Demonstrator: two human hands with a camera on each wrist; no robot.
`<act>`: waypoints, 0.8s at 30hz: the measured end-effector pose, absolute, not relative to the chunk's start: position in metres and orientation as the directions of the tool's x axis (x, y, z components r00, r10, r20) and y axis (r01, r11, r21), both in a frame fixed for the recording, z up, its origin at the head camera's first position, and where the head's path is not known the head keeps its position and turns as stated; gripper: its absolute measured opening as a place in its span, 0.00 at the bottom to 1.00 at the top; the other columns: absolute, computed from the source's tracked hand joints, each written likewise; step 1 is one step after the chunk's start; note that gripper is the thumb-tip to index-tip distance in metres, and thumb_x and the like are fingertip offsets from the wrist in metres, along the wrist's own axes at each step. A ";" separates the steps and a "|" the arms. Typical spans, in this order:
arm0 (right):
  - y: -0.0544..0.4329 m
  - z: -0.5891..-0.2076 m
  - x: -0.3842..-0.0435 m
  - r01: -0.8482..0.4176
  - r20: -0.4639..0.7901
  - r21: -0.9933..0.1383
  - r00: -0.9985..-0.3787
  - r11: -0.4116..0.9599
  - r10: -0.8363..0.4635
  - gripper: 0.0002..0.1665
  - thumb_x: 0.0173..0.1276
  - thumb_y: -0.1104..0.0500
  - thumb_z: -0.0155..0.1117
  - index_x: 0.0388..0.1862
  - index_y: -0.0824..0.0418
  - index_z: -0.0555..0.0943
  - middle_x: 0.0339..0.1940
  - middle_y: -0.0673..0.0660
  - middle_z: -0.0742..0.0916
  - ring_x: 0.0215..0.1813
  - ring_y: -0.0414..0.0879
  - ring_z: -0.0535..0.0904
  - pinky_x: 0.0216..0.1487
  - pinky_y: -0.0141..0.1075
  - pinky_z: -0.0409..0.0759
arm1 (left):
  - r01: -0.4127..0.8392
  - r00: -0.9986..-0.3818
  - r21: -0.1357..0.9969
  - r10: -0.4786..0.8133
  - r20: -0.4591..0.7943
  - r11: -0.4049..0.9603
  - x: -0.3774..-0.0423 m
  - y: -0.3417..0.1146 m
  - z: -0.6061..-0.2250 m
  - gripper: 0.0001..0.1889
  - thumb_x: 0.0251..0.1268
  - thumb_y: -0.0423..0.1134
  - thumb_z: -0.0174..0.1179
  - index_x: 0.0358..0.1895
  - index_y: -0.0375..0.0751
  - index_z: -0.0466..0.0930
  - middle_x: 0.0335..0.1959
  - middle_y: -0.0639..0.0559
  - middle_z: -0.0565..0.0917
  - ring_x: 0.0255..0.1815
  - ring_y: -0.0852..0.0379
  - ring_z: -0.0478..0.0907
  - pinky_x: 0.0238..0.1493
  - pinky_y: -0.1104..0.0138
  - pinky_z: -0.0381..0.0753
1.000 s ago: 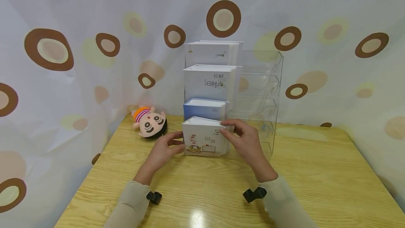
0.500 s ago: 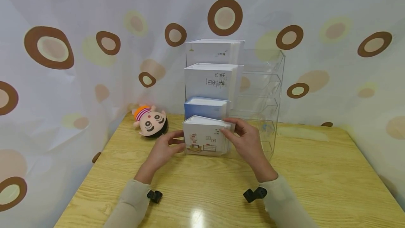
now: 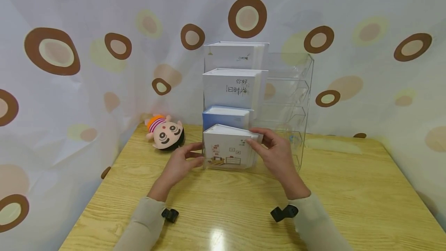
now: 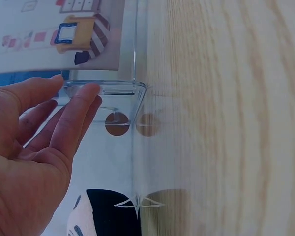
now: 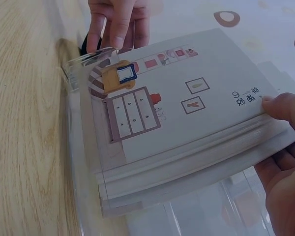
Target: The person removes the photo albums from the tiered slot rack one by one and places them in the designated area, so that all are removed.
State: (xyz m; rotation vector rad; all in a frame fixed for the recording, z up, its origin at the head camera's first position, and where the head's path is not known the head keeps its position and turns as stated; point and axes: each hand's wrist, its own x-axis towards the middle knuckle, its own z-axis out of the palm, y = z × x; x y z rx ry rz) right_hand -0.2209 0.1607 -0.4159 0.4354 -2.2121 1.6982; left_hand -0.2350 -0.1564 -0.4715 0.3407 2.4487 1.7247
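Observation:
A white photo album with a drawn room on its cover stands in the front tier of a clear acrylic rack. My right hand pinches its upper right edge, thumb on the cover and fingers behind, as the right wrist view also shows. The album sits slightly askew to the rack. My left hand is at the rack's lower left front corner; in the left wrist view its nearly straight fingers touch the clear rim. Behind stand a blue album and two taller white albums, one behind the other.
A plush doll with a striped top lies on the wooden table left of the rack. The right half of the rack holds no albums. A patterned curtain hangs behind the table.
My right hand has shifted slightly to the right, and the front album has moved a little to the right with it. The left hand has stayed at the rack's corner.

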 end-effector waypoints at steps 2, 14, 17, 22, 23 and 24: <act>0.161 -0.415 -0.220 -0.433 0.435 -0.868 -0.899 0.244 -0.048 0.18 0.75 0.67 0.78 0.62 0.66 0.90 0.54 0.70 0.94 0.52 0.26 0.90 0.52 0.22 0.90 | 0.105 -0.968 0.941 0.252 0.022 0.321 -0.235 -0.156 -0.471 0.30 0.80 0.29 0.68 0.81 0.37 0.76 0.79 0.37 0.81 0.71 0.37 0.85 0.63 0.59 0.95; 0.163 -0.407 -0.217 -0.460 0.463 -0.853 -0.885 0.244 -0.049 0.18 0.75 0.68 0.77 0.62 0.68 0.90 0.54 0.71 0.94 0.53 0.34 0.92 0.52 0.21 0.90 | 0.112 -0.963 0.946 0.268 0.028 0.303 -0.234 -0.157 -0.469 0.29 0.82 0.29 0.67 0.81 0.33 0.75 0.78 0.32 0.80 0.72 0.34 0.84 0.64 0.56 0.95; 0.165 -0.403 -0.215 -0.471 0.475 -0.848 -0.879 0.244 -0.046 0.17 0.76 0.67 0.77 0.62 0.67 0.90 0.54 0.71 0.94 0.53 0.36 0.93 0.52 0.22 0.90 | 0.110 -0.963 0.949 0.270 0.027 0.296 -0.234 -0.157 -0.470 0.29 0.82 0.30 0.66 0.81 0.33 0.74 0.78 0.33 0.80 0.72 0.34 0.84 0.63 0.56 0.95; 0.168 -0.399 -0.213 -0.479 0.487 -0.843 -0.873 0.246 -0.032 0.18 0.77 0.66 0.77 0.62 0.67 0.90 0.54 0.71 0.94 0.53 0.37 0.93 0.51 0.22 0.91 | 0.104 -0.964 0.950 0.267 0.022 0.295 -0.234 -0.156 -0.470 0.29 0.82 0.30 0.67 0.81 0.33 0.74 0.79 0.33 0.80 0.71 0.35 0.84 0.64 0.56 0.95; 0.169 -0.399 -0.213 -0.484 0.492 -0.839 -0.870 0.248 -0.033 0.18 0.77 0.67 0.76 0.62 0.67 0.90 0.54 0.71 0.94 0.53 0.37 0.93 0.52 0.22 0.91 | 0.103 -0.964 0.950 0.266 0.022 0.295 -0.234 -0.156 -0.470 0.29 0.81 0.30 0.67 0.81 0.33 0.74 0.79 0.33 0.80 0.71 0.35 0.84 0.64 0.56 0.95; 0.169 -0.398 -0.213 -0.489 0.497 -0.835 -0.867 0.250 -0.036 0.17 0.77 0.66 0.76 0.62 0.67 0.90 0.54 0.71 0.94 0.53 0.37 0.93 0.52 0.22 0.91 | 0.102 -0.964 0.951 0.265 0.022 0.293 -0.234 -0.156 -0.470 0.29 0.81 0.30 0.67 0.81 0.33 0.74 0.78 0.33 0.80 0.71 0.35 0.84 0.64 0.56 0.95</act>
